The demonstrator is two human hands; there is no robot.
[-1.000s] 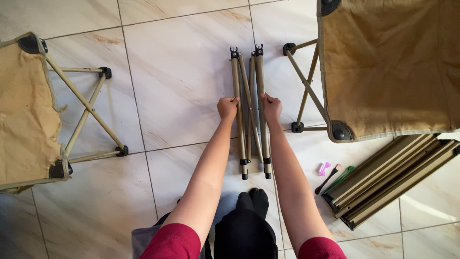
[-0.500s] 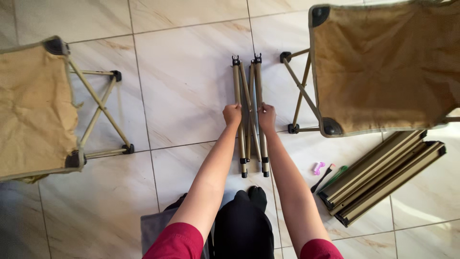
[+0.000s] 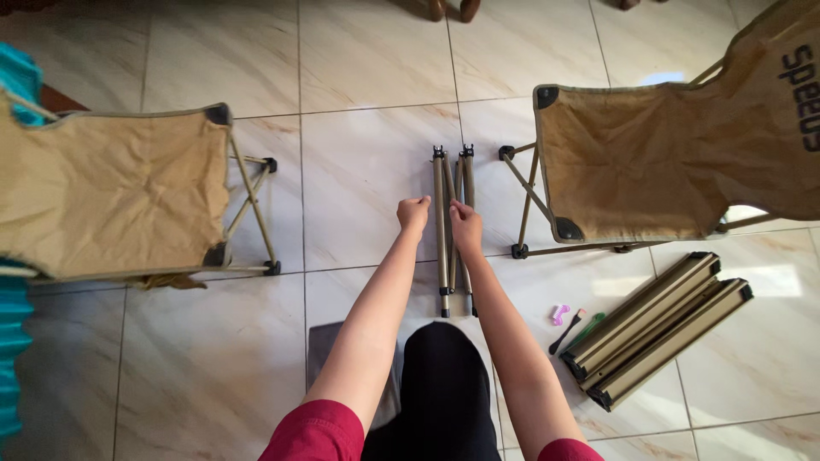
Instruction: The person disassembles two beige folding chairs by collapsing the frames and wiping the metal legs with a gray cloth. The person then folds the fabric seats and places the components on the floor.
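A folded tan metal chair frame [image 3: 453,183] lies on the tiled floor straight ahead, its poles bunched together and black caps at the ends. My left hand [image 3: 414,213] is curled in a fist against the frame's left pole at mid-length. My right hand [image 3: 465,229] grips the right poles just beside it. Both arms reach forward from red sleeves over my black-clad knee [image 3: 444,384].
An opened tan fabric chair [image 3: 111,196] stands to the left and another [image 3: 666,162] to the right. A bundle of folded frames [image 3: 658,329] lies at right, with a pink piece [image 3: 559,314], a dark-handled tool [image 3: 566,331] and a green item [image 3: 591,324] beside it. A teal object [image 3: 13,341] is at the left edge.
Both hands stay at the middle of the folded frame, whose poles look drawn closer together. The view has pulled back and tilted, so both chairs show more fully.
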